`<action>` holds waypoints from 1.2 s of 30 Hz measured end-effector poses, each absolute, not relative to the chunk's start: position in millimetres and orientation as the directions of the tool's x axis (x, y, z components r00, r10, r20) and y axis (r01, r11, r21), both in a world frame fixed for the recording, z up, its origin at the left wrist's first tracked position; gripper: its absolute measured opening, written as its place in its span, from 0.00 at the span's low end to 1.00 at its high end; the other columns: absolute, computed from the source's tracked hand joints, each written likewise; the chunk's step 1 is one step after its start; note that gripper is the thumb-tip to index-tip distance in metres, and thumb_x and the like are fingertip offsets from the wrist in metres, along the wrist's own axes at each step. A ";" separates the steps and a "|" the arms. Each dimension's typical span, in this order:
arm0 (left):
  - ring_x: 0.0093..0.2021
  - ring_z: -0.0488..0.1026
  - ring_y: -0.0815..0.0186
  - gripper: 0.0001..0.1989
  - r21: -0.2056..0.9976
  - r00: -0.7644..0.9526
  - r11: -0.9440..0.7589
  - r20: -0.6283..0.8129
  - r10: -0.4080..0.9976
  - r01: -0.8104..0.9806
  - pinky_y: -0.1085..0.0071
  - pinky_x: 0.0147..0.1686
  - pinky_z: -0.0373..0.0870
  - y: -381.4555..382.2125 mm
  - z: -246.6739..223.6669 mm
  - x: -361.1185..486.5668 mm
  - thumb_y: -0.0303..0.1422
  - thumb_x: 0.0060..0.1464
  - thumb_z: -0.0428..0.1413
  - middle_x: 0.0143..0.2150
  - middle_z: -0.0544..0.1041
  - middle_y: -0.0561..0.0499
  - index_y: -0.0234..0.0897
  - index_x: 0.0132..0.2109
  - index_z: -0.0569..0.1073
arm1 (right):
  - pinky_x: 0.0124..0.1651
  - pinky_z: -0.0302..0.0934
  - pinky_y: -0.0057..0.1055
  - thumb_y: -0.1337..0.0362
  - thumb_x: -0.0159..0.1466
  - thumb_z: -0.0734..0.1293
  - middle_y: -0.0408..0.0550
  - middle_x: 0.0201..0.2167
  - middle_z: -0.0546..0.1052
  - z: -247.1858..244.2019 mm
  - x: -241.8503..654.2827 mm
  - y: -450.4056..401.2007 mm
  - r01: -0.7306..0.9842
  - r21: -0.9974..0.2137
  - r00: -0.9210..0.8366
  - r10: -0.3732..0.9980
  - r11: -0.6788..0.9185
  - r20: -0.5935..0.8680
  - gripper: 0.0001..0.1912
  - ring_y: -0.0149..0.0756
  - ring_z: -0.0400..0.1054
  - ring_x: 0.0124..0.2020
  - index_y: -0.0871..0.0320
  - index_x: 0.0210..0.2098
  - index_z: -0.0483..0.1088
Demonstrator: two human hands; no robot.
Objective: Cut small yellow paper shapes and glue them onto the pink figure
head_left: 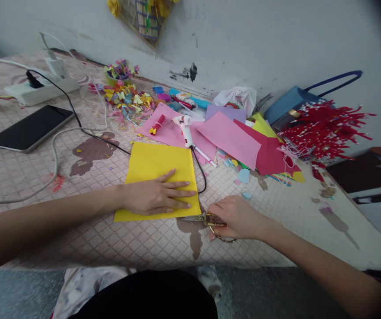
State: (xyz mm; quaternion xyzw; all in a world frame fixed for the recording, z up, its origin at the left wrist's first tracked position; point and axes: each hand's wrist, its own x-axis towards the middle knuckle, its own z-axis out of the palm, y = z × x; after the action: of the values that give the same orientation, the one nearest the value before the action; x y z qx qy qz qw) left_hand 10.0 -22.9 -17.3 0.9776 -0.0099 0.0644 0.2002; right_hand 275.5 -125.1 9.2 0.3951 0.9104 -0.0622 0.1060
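Observation:
A yellow sheet (157, 159) lies on the patterned tablecloth (110, 243) in front of me. My left hand (153, 195) rests flat on its lower half, fingers spread and pointing right. Just off the sheet's lower right corner, my right hand (236, 217) has its fingers round the handles of gold-coloured scissors (206, 219). The scissors lie low at the cloth, blades pointing left along the sheet's bottom edge.
Behind the sheet are a white glue gun (186, 130) with a black cord and pink sheets (233, 137). Paper scraps (128, 97) lie at the back. A tablet (31, 128) and power strip (40, 91) sit left, red fuzzy stems (326, 128) right.

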 end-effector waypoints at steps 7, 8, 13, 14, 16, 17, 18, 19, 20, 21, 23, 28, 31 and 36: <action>0.67 0.42 0.61 0.22 0.400 0.991 -0.915 0.134 0.004 -0.050 0.52 0.63 0.25 -22.6 -18.3 10.1 0.34 0.61 0.46 0.66 0.53 0.57 0.52 0.61 0.57 | 0.26 0.45 0.29 0.49 0.58 0.64 0.44 0.24 0.74 7.4 267.4 -121.9 0.708 0.012 -0.686 0.691 0.706 -0.227 0.17 0.33 0.64 0.24 0.59 0.31 0.65; 0.67 0.42 0.60 0.22 0.395 0.992 -0.917 0.127 0.002 -0.048 0.51 0.63 0.25 -22.6 -18.2 10.2 0.34 0.61 0.45 0.66 0.53 0.56 0.52 0.61 0.57 | 0.26 0.45 0.29 0.49 0.58 0.64 0.44 0.24 0.74 6.5 268.2 -121.8 0.705 0.017 -0.688 0.689 0.709 -0.226 0.18 0.33 0.64 0.24 0.59 0.31 0.65; 0.66 0.43 0.60 0.22 0.410 0.990 -0.911 0.139 0.006 -0.052 0.51 0.62 0.25 -22.7 -18.1 10.1 0.33 0.61 0.46 0.66 0.54 0.56 0.52 0.61 0.57 | 0.27 0.47 0.30 0.50 0.59 0.64 0.44 0.24 0.74 6.0 272.3 -122.9 0.689 0.024 -0.702 0.675 0.724 -0.228 0.16 0.33 0.65 0.25 0.59 0.31 0.65; 0.66 0.44 0.60 0.22 0.416 0.989 -0.908 0.145 0.009 -0.053 0.51 0.62 0.25 -22.6 -18.4 9.9 0.33 0.60 0.46 0.65 0.54 0.56 0.52 0.61 0.58 | 0.27 0.47 0.30 0.51 0.59 0.65 0.44 0.25 0.74 6.8 272.1 -123.2 0.690 0.018 -0.701 0.675 0.723 -0.232 0.16 0.34 0.65 0.25 0.59 0.31 0.65; 0.66 0.43 0.60 0.22 0.421 0.989 -0.906 0.148 0.012 -0.052 0.52 0.62 0.24 -22.5 -18.9 9.8 0.33 0.60 0.46 0.66 0.54 0.57 0.52 0.61 0.58 | 0.27 0.48 0.30 0.52 0.58 0.65 0.44 0.25 0.74 8.6 270.3 -123.3 0.698 0.006 -0.695 0.680 0.716 -0.234 0.15 0.34 0.65 0.26 0.59 0.31 0.65; 0.66 0.43 0.60 0.22 0.421 0.989 -0.906 0.145 0.011 -0.051 0.52 0.63 0.24 -22.4 -19.1 9.8 0.33 0.60 0.47 0.66 0.54 0.57 0.52 0.61 0.58 | 0.27 0.47 0.30 0.52 0.58 0.65 0.44 0.25 0.74 9.5 268.8 -123.2 0.702 0.000 -0.693 0.683 0.713 -0.230 0.15 0.34 0.65 0.26 0.58 0.31 0.65; 0.66 0.43 0.60 0.22 0.419 0.990 -0.907 0.143 0.011 -0.050 0.52 0.63 0.24 -22.4 -19.3 9.9 0.33 0.60 0.47 0.66 0.54 0.57 0.53 0.61 0.58 | 0.27 0.47 0.30 0.52 0.58 0.65 0.44 0.25 0.73 10.3 267.0 -122.9 0.702 -0.004 -0.694 0.684 0.712 -0.225 0.15 0.34 0.65 0.26 0.58 0.31 0.64; 0.66 0.43 0.61 0.22 0.416 0.990 -0.908 0.142 0.012 -0.049 0.52 0.63 0.24 -22.4 -19.5 10.0 0.33 0.60 0.47 0.66 0.54 0.57 0.53 0.61 0.57 | 0.27 0.47 0.30 0.52 0.58 0.65 0.44 0.24 0.73 10.8 265.2 -122.4 0.701 -0.007 -0.697 0.683 0.713 -0.217 0.15 0.33 0.64 0.25 0.58 0.31 0.64; 0.66 0.43 0.61 0.22 0.412 0.990 -0.910 0.141 0.012 -0.048 0.52 0.63 0.24 -22.4 -19.5 10.1 0.34 0.60 0.46 0.66 0.54 0.57 0.53 0.61 0.57 | 0.27 0.46 0.29 0.52 0.58 0.65 0.44 0.24 0.73 11.0 263.5 -121.8 0.698 -0.009 -0.702 0.681 0.716 -0.209 0.15 0.33 0.64 0.25 0.58 0.31 0.64; 0.66 0.43 0.61 0.22 0.406 0.990 -0.913 0.137 0.011 -0.046 0.52 0.63 0.24 -22.5 -19.5 10.2 0.34 0.61 0.46 0.66 0.54 0.57 0.53 0.61 0.57 | 0.26 0.46 0.29 0.52 0.57 0.65 0.44 0.24 0.73 10.8 262.0 -121.2 0.695 -0.009 -0.705 0.680 0.719 -0.202 0.15 0.33 0.64 0.24 0.58 0.31 0.64; 0.67 0.43 0.61 0.22 0.392 0.992 -0.919 0.129 0.008 -0.044 0.52 0.63 0.24 -22.7 -19.2 10.2 0.34 0.61 0.46 0.66 0.53 0.57 0.53 0.61 0.56 | 0.26 0.45 0.29 0.51 0.57 0.65 0.44 0.24 0.73 9.4 260.5 -120.2 0.692 0.001 -0.708 0.680 0.722 -0.193 0.15 0.33 0.64 0.24 0.58 0.31 0.64; 0.67 0.41 0.61 0.22 0.373 0.995 -0.927 0.100 0.002 -0.035 0.52 0.62 0.23 -23.3 -18.5 10.4 0.34 0.62 0.44 0.66 0.51 0.57 0.52 0.62 0.55 | 0.26 0.45 0.29 0.50 0.58 0.65 0.44 0.24 0.73 3.0 263.7 -120.5 0.681 0.033 -0.718 0.675 0.732 -0.167 0.16 0.34 0.65 0.24 0.58 0.30 0.65; 0.67 0.40 0.61 0.22 0.374 0.997 -0.927 0.080 0.007 -0.024 0.51 0.62 0.22 -23.3 -18.7 11.4 0.34 0.62 0.44 0.67 0.50 0.57 0.52 0.62 0.55 | 0.27 0.46 0.30 0.51 0.59 0.64 0.43 0.24 0.74 2.9 266.8 -122.1 0.685 0.034 -0.713 0.679 0.728 -0.175 0.16 0.34 0.66 0.25 0.58 0.30 0.65; 0.67 0.41 0.60 0.22 0.378 0.995 -0.925 0.098 0.003 -0.035 0.51 0.62 0.23 -22.9 -19.4 12.4 0.34 0.61 0.45 0.66 0.51 0.57 0.52 0.62 0.55 | 0.27 0.46 0.30 0.49 0.57 0.65 0.45 0.25 0.74 10.2 266.1 -125.7 0.719 0.019 -0.674 0.704 0.695 -0.226 0.17 0.35 0.66 0.26 0.58 0.30 0.64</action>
State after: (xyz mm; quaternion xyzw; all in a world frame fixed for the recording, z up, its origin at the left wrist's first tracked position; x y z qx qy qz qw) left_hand 12.4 -22.9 -19.4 0.9800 -0.0081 0.0483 0.1931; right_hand 266.1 -125.7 10.2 0.3892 0.9141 -0.0359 0.1084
